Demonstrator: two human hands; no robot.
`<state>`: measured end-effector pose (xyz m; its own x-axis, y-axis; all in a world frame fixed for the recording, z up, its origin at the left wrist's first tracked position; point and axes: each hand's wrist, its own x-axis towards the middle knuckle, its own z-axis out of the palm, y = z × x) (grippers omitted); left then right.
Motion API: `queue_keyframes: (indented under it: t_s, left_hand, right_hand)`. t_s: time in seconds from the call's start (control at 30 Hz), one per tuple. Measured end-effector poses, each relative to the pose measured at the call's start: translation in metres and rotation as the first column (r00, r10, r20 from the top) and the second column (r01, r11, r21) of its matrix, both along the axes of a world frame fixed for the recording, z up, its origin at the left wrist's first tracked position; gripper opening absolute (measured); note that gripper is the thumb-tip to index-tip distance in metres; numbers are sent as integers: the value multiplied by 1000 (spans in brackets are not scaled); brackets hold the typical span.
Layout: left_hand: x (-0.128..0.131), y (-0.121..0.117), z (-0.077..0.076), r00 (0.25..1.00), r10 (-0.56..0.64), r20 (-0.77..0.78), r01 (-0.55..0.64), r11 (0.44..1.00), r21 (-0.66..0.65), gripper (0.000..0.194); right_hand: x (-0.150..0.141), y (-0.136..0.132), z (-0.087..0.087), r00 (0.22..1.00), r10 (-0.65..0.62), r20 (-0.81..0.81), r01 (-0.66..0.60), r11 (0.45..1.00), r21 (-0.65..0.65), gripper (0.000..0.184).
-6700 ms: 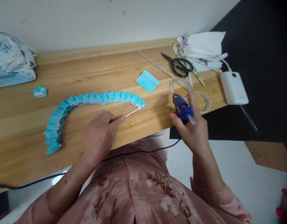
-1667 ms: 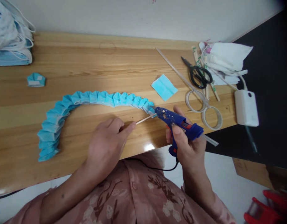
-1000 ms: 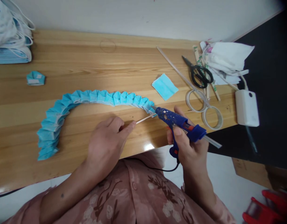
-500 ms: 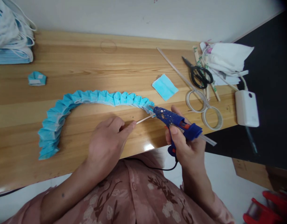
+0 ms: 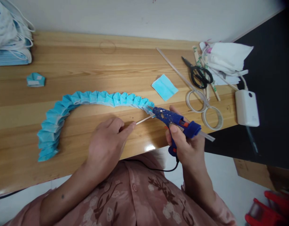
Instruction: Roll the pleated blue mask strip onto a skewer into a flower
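My left hand (image 5: 109, 138) pinches a thin pale stick (image 5: 144, 120), whose far tip lies at the right end of a pleated blue strip (image 5: 102, 98). The strip curves like an arch across the wooden table. In my right hand (image 5: 189, 142) is a blue glue gun (image 5: 172, 120), a clear glue stick (image 5: 207, 136) poking out of its back. Its nozzle points at the strip's right end, over or touching it; I cannot tell which. A flat blue square (image 5: 164, 87) lies just beyond the gun, and a small folded blue piece (image 5: 35, 79) sits at the left.
Black scissors (image 5: 200, 76), tape rolls (image 5: 212, 118), a long clear stick (image 5: 173, 67) and wrapped chopsticks (image 5: 215, 91) lie at the right. Beside them are a white packet (image 5: 229, 56) and a white power block (image 5: 247, 108). Stacked masks (image 5: 12, 56) fill the left back corner.
From hanging over the tape rolls, the glue gun has come left to the strip's right end. Over the last second its nozzle has shifted slightly left. My left hand stays on the stick.
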<state>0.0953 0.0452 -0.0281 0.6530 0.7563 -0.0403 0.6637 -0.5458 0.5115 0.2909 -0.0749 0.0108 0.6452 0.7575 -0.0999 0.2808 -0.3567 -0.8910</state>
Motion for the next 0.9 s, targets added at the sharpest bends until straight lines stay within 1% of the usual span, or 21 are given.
queue_keyframes:
  t_s: [0.07,0.17,0.33,0.4,0.5,0.63,0.9]
  left_hand:
    - [0,0,-1,1000,14,0,-14,1000,-7,26]
    - [0,1,-1,1000,20,-4,-20,1000,-19,25]
    - [0,1,2,999,43,-33,-44,999,-26,25]
    - [1,1,3,999,30,-42,-31,999,-25,25]
    - [1,1,5,999,5,-47,-6,1000,-25,26]
    - [1,2,5,999,31,-44,-32,999,-31,25]
    - [0,2,4,999,16,-34,-18,999,-45,26]
  right_hand:
    - [0,2,3,998,-26,-63,26,1000,-3,50]
    - [1,3,7,995,-34,-93,33,999,-11,54]
    - [5,-1,9,993,-75,-87,75,997,-3,57]
    - [7,-2,9,993,-83,-82,83,997,-3,57]
    - [8,-2,9,994,-74,-84,74,997,4,55]
    - [9,-2,9,995,-55,-86,57,998,14,53]
    - [11,-2,9,993,-62,-103,62,998,3,55]
